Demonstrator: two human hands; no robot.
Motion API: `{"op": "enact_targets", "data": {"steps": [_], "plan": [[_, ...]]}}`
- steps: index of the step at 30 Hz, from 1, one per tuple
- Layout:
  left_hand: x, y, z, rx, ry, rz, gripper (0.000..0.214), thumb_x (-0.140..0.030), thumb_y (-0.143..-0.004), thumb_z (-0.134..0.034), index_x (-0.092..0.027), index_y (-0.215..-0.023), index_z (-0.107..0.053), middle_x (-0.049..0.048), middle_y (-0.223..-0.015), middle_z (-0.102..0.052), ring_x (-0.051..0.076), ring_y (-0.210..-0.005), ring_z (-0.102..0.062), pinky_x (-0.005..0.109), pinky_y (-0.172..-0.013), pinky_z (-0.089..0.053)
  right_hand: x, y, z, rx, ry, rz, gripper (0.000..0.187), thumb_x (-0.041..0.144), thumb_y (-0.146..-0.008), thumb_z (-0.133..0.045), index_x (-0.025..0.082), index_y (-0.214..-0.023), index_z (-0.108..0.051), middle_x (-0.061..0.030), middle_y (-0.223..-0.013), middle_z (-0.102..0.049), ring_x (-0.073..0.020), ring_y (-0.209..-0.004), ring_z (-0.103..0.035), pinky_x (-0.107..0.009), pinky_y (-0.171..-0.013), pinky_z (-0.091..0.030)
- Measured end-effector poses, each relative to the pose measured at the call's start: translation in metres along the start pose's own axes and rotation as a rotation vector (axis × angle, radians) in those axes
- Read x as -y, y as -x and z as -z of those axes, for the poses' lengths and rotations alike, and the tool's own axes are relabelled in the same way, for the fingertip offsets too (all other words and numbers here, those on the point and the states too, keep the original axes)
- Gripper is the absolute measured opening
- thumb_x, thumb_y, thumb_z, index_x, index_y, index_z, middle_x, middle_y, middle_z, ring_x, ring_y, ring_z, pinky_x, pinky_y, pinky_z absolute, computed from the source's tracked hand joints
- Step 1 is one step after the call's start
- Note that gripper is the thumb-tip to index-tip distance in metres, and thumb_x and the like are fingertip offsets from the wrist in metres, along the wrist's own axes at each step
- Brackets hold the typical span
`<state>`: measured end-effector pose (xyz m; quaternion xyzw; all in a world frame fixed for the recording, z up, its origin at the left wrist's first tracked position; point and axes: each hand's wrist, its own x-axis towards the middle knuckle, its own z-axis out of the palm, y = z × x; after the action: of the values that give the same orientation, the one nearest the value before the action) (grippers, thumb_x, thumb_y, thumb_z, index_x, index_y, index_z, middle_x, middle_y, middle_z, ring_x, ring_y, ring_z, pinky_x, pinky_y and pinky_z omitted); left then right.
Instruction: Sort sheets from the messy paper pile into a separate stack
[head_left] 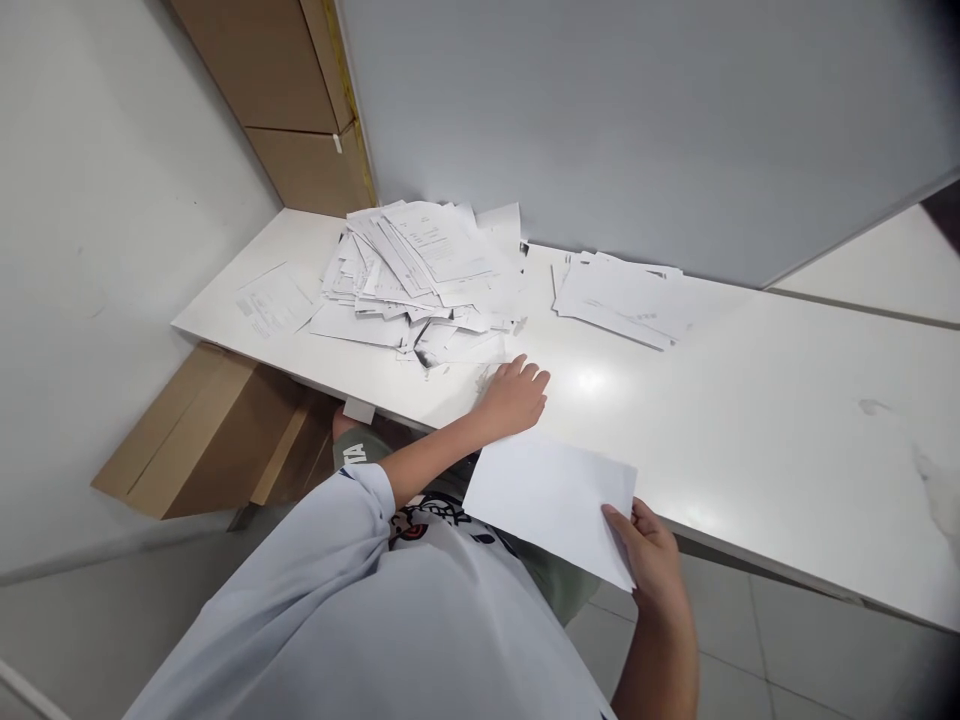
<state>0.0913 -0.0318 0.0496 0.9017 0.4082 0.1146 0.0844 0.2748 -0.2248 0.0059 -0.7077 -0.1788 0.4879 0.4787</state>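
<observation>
Pinching a blank white sheet (551,510) in our R hand (649,555), we have the thumb on top near its lower-right corner and the grip closed on the paper. Sheet's held tilted, just past the front edge of the bench (750,430), in front of our body; can't tell if it's a single sheet or an envelope. Our L hand (514,395) is open, palm down on the bench, fingers lightly curled, gripping nothing, right by the near side of a messy paper pile (420,280), w/ small scraps nr the fingertips. Pile sits at the back edge, docs overlapping every which way. To its right, also at the back edge, is a neater paper stack (615,300); to its left, nr the left end, a lone printed sheet (274,300). For a clean hold, best pinch at the corner only & keep the sheet clear of the pile. Beyond: grey partition (637,120) behind, cardboard box (214,435) under the left end, tiled floor (757,640) below the front edge.
</observation>
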Motion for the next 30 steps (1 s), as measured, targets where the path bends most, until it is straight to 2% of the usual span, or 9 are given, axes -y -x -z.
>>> {"op": "enact_targets", "data": {"steps": [6, 10, 12, 19, 22, 24, 26, 28, 30], "plan": [[-0.001, 0.004, -0.016, 0.062, -0.049, 0.01, 0.027, -0.018, -0.096, -0.038, -0.013, -0.117, -0.056, 0.0171, -0.126, -0.058, 0.033, -0.13, -0.042, 0.044, -0.095, -0.038, -0.004, 0.0, -0.001, 0.029, -0.042, -0.041, 0.048, 0.045, -0.061, -0.081, 0.02, -0.099, -0.067, -0.0027, -0.087, -0.074, -0.0227, -0.074, -0.069, -0.028, -0.058, -0.054], [0.001, 0.005, -0.021, 0.08, -0.117, -0.071, 0.034, -0.004, -0.088, -0.039, -0.015, -0.115, -0.056, 0.0155, -0.131, -0.055, 0.031, -0.129, -0.043, 0.042, -0.094, -0.037, -0.003, -0.004, 0.002, 0.033, -0.032, -0.08, 0.05, 0.047, -0.06, -0.081, 0.02, -0.1, -0.067, -0.003, -0.086, -0.074, -0.0238, -0.073, -0.069, -0.03, -0.058, -0.055], [0.002, 0.003, -0.021, 0.086, -0.13, -0.12, 0.037, -0.002, -0.087, -0.038, -0.015, -0.117, -0.055, 0.0155, -0.134, -0.054, 0.03, -0.128, -0.044, 0.041, -0.093, -0.036, 0.0, -0.007, 0.003, 0.045, -0.006, -0.09, 0.05, 0.048, -0.061, -0.081, 0.021, -0.1, -0.067, -0.0025, -0.086, -0.074, -0.023, -0.072, -0.068, -0.029, -0.058, -0.055], [0.008, -0.001, -0.015, 0.175, -0.092, -0.14, 0.032, -0.018, -0.093, -0.042, -0.015, -0.122, -0.055, 0.0166, -0.139, -0.051, 0.031, -0.13, -0.043, 0.041, -0.095, -0.039, 0.01, -0.008, -0.002, 0.055, 0.025, -0.023, 0.049, 0.049, -0.059, -0.081, 0.019, -0.096, -0.068, -0.003, -0.084, -0.074, -0.0236, -0.073, -0.068, -0.03, -0.061, -0.054], [0.012, -0.002, -0.013, 0.194, -0.019, -0.136, 0.031, -0.024, -0.094, -0.044, -0.013, -0.12, -0.057, 0.0172, -0.137, -0.053, 0.031, -0.129, -0.045, 0.043, -0.098, -0.04, 0.019, -0.002, 0.014, 0.038, 0.095, -0.004, 0.049, 0.05, -0.057, -0.08, 0.019, -0.093, -0.069, -0.0022, -0.077, -0.072, -0.0233, -0.065, -0.066, -0.031, -0.057, -0.053], [0.014, -0.003, -0.012, 0.204, 0.066, -0.13, 0.029, -0.028, -0.094, -0.046, -0.015, -0.117, -0.06, 0.0161, -0.135, -0.055, 0.031, -0.128, -0.046, 0.044, -0.099, -0.04, 0.029, 0.0, 0.035, -0.03, 0.129, -0.009, 0.049, 0.051, -0.055, -0.08, 0.019, -0.09, -0.069, -0.0013, -0.069, -0.07, -0.0223, -0.055, -0.062, -0.032, -0.05, -0.05], [0.016, -0.004, -0.008, 0.219, 0.199, -0.123, 0.029, -0.03, -0.094, -0.048, -0.017, -0.117, -0.061, 0.0142, -0.132, -0.059, 0.03, -0.126, -0.049, 0.046, -0.101, -0.039, 0.042, -0.002, 0.057, -0.162, 0.119, 0.006, 0.048, 0.051, -0.052, -0.08, 0.021, -0.087, -0.067, -0.0003, -0.063, -0.067, -0.0213, -0.049, -0.058, -0.031, -0.043, -0.045], [0.02, -0.004, 0.0, 0.231, 0.377, -0.113, 0.033, -0.034, -0.095, -0.046, -0.019, -0.121, -0.06, 0.012, -0.127, -0.063, 0.029, -0.125, -0.051, 0.044, -0.101, -0.04, 0.058, -0.012, 0.075, -0.3, 0.096, 0.057, 0.045, 0.048, -0.052, -0.079, 0.023, -0.086, -0.066, 0.0003, -0.061, -0.065, -0.0207, -0.047, -0.055, -0.031, -0.041, -0.042], [0.029, -0.007, 0.013, 0.193, 0.539, -0.089, 0.036, -0.04, -0.097, -0.043, -0.022, -0.123, -0.06, 0.0104, -0.126, -0.064, 0.028, -0.124, -0.053, 0.04, -0.098, -0.043, 0.076, -0.032, 0.082, -0.391, 0.07, 0.125, 0.04, 0.044, -0.053, -0.079, 0.024, -0.084, -0.066, 0.0006, -0.06, -0.063, -0.0199, -0.046, -0.053, -0.032, -0.041, -0.041]]}}
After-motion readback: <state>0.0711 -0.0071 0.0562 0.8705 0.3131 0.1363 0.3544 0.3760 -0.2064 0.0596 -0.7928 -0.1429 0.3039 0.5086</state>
